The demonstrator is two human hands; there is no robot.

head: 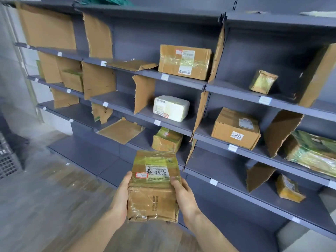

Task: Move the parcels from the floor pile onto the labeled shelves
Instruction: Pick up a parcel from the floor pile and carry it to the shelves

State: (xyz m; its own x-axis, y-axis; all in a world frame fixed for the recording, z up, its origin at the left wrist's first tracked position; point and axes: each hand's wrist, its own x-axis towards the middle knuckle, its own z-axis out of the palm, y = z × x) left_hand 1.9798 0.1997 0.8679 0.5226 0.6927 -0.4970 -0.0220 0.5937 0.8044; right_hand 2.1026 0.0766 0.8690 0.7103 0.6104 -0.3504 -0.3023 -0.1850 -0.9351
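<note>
The parcel is in the lower middle of the frame, held up in front of the shelves and not yet on any of them. It is held with its label side turned up to the camera; I judge this is so that the handwritten mark and the small red-framed sticker can be read before a shelf is chosen. The label shows a character and the digits 4415.

The left hand holds the left edge, the right hand the right edge. Both thumbs lie on the top face beside the label and press on it, while the other fingers go under the parcel and are hidden, so both hands are clamped on it from the two sides. Both forearms come up from the bottom edge of the frame and meet at the parcel.

The shelves fill the upper and right part of the frame. Upright pieces of cardboard divide them into compartments, probably to keep the parcels sorted, and small white tags sit on the front edges. Several boxes already lie in the compartments, one with a sticker 0448 at middle right.
</note>
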